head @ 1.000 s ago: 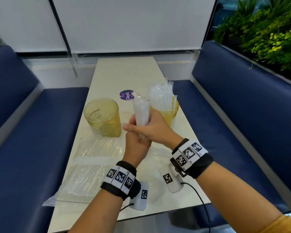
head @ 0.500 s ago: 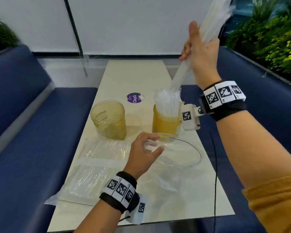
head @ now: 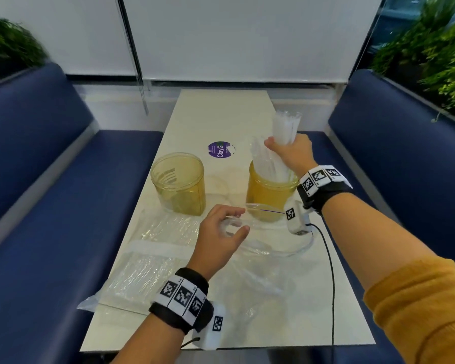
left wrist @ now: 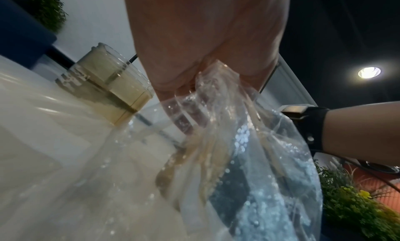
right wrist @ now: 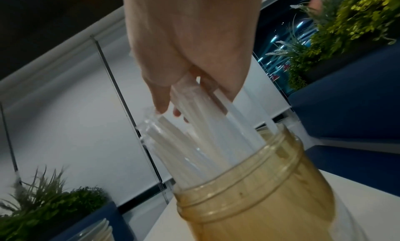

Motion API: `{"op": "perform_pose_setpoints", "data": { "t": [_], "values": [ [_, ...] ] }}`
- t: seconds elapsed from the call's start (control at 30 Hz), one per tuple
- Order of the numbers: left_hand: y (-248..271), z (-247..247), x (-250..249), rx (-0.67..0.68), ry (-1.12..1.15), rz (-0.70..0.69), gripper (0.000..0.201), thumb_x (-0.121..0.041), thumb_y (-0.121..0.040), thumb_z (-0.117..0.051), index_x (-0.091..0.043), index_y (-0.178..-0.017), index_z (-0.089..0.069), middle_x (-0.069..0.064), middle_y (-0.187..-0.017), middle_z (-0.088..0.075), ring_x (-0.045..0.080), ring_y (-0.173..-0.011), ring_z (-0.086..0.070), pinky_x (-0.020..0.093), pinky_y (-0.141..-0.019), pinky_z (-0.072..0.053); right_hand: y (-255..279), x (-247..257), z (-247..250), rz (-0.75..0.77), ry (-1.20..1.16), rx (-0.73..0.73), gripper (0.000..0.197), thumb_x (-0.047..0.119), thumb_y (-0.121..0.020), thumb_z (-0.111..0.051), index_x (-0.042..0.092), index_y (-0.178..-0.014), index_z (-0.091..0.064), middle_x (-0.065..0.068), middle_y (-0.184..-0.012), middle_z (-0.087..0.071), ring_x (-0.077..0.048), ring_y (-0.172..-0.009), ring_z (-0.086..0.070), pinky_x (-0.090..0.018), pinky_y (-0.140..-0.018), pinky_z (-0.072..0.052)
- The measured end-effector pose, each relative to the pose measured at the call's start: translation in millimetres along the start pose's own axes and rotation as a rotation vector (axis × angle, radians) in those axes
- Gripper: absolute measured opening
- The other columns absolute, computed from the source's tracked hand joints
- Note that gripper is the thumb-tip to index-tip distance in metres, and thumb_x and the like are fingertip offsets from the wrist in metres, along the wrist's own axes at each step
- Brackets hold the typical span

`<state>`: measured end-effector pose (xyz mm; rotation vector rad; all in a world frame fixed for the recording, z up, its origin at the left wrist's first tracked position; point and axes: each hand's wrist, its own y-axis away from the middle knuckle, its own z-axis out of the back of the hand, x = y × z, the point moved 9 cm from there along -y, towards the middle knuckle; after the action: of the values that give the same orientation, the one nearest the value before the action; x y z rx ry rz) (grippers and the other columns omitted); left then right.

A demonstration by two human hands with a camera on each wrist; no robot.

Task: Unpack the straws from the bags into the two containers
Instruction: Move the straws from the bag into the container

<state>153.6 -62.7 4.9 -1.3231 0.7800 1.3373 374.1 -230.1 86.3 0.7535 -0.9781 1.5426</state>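
Lowered from overhead, right hand (head: 290,151) is gripping straws (head: 284,127), feeding them into jar (head: 268,195), while left hand (head: 221,232) is pinching emptied bag (head: 268,248) aside.

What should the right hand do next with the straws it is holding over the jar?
Probably let go. The right hand grips a bundle of straws whose lower ends already sit inside the right container, among others standing there. The left hand only holds the emptied bag, and the left container looks empty.
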Motion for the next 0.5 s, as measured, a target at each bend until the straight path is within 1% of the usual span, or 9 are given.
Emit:
{"op": "perform_pose_setpoints", "data": {
  "t": [0.07,0.13,0.23,0.3,0.33,0.37,0.4,0.43,0.5],
  "values": [
    [0.6,-1.0,-0.7,0.003,0.006,0.003,0.030,-0.009,-0.085,-0.079,-0.014,-0.113,-0.071,-0.005,-0.114,-0.064,0.003,-0.097,-0.067,0.015,-0.069,-0.054,-0.3,14.2,13.6,0.089,-0.027,-0.109,0.032,0.025,-0.073,-0.085,0.009,-0.097,-0.072,-0.006,-0.090,-0.073,-0.019,-0.084,-0.072,-0.032,-0.076,-0.060],
    [0.4,-2.6,-1.8,0.007,0.022,0.007,0.029,-0.008,-0.085,-0.078,-0.013,-0.113,-0.071,-0.005,-0.113,-0.063,0.001,-0.096,-0.066,0.015,-0.069,-0.054,-0.5,31.0,22.7,0.194,-0.126,-0.142,0.038,0.012,-0.071,-0.086,0.016,-0.104,-0.068,-0.003,-0.093,-0.073,-0.011,-0.085,-0.072,-0.027,-0.078,-0.059],
    [0.0,-3.1,-3.6,0.008,0.031,0.008,0.029,-0.007,-0.085,-0.078,-0.013,-0.112,-0.071,-0.006,-0.112,-0.063,0.002,-0.095,-0.066,0.015,-0.069,-0.053,0.4,49.1,32.8,0.333,-0.209,-0.172,0.043,0.002,-0.076,-0.080,0.010,-0.112,-0.060,-0.001,-0.095,-0.068,0.005,-0.079,-0.066,-0.015,-0.072,-0.056],
    [0.1,-2.3,-3.6,0.007,0.035,0.010,0.028,-0.007,-0.085,-0.078,-0.014,-0.112,-0.071,-0.007,-0.111,-0.064,0.003,-0.096,-0.066,0.014,-0.069,-0.053,2.6,46.7,35.2,0.363,-0.161,-0.232,0.036,0.005,-0.078,-0.079,0.012,-0.110,-0.062,0.005,-0.088,-0.066,0.006,-0.073,-0.062,-0.013,-0.070,-0.052],
    [0.3,-1.7,-3.4,0.005,0.033,0.012,0.028,-0.007,-0.085,-0.078,-0.014,-0.111,-0.072,-0.007,-0.111,-0.064,0.003,-0.097,-0.066,0.014,-0.068,-0.053,2.5,40.1,33.6,0.360,-0.098,-0.259,0.030,0.010,-0.080,-0.078,0.015,-0.106,-0.065,0.008,-0.085,-0.066,0.004,-0.072,-0.061,-0.015,-0.073,-0.052],
    [0.7,-1.1,-3.3,0.004,0.028,0.010,0.028,-0.007,-0.085,-0.078,-0.014,-0.111,-0.072,-0.007,-0.111,-0.064,0.002,-0.099,-0.065,0.013,-0.068,-0.053,3.0,33.1,29.7,0.354,-0.004,-0.263,0.023,0.015,-0.082,-0.076,0.017,-0.103,-0.069,0.009,-0.084,-0.067,0.001,-0.074,-0.061,-0.022,-0.079,-0.054],
    [1.1,-0.5,-3.0,0.003,0.021,0.006,0.027,-0.008,-0.085,-0.078,-0.014,-0.111,-0.072,-0.008,-0.111,-0.065,0.002,-0.100,-0.065,0.013,-0.068,-0.053,3.6,26.5,23.0,0.347,0.112,-0.240,0.017,0.021,-0.083,-0.074,0.018,-0.100,-0.073,0.007,-0.085,-0.070,-0.003,-0.077,-0.062,-0.028,-0.084,-0.055],
    [1.2,0.0,-2.6,0.004,0.018,0.002,0.027,-0.008,-0.085,-0.078,-0.014,-0.111,-0.072,-0.008,-0.110,-0.065,0.002,-0.101,-0.064,0.013,-0.068,-0.053,4.3,20.7,16.3,0.331,0.223,-0.205,0.016,0.026,-0.085,-0.073,0.018,-0.098,-0.076,0.005,-0.088,-0.073,-0.006,-0.079,-0.064,-0.030,-0.085,-0.055],
    [1.6,1.1,-1.9,0.005,0.021,0.004,0.027,-0.009,-0.086,-0.078,-0.014,-0.111,-0.072,-0.008,-0.110,-0.065,0.001,-0.101,-0.064,0.013,-0.069,-0.053,6.7,18.5,11.5,0.300,0.376,-0.194,0.023,0.034,-0.087,-0.068,0.017,-0.099,-0.078,0.001,-0.098,-0.074,-0.013,-0.089,-0.066,-0.026,-0.079,-0.052]
  ]
}}
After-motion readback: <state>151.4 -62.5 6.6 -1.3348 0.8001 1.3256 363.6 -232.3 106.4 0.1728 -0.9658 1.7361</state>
